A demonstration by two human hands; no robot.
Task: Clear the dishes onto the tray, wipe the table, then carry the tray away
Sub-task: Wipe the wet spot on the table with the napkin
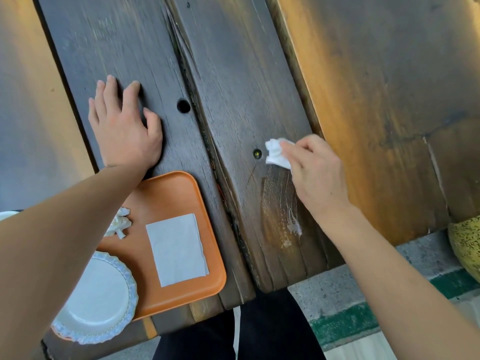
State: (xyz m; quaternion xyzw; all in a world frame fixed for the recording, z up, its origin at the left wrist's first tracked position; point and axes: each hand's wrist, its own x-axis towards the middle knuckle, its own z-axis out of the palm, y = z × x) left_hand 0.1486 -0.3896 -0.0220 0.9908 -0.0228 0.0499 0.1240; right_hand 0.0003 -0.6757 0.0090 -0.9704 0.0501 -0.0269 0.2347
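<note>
My right hand (315, 175) pinches a crumpled white tissue (276, 153) and presses it on the dark wooden table (233, 87), beside a small round hole. A wet streaked smear (280, 203) lies just behind the tissue toward me. My left hand (124, 128) rests flat on the table with fingers spread, holding nothing, just beyond the orange tray (168, 193). The tray sits at the near left and carries a white plate with a scalloped rim (98, 297), a flat white napkin (176, 249) and a crumpled tissue (120, 222). My left forearm hides part of the tray.
A deep crack (197, 105) runs between the table's two planks, with a round hole (183, 106) near it. A lighter brown wooden bench (389, 100) lies to the right. A yellow speckled object (467, 245) sits at the right edge. Pavement with a green stripe (345, 326) shows below.
</note>
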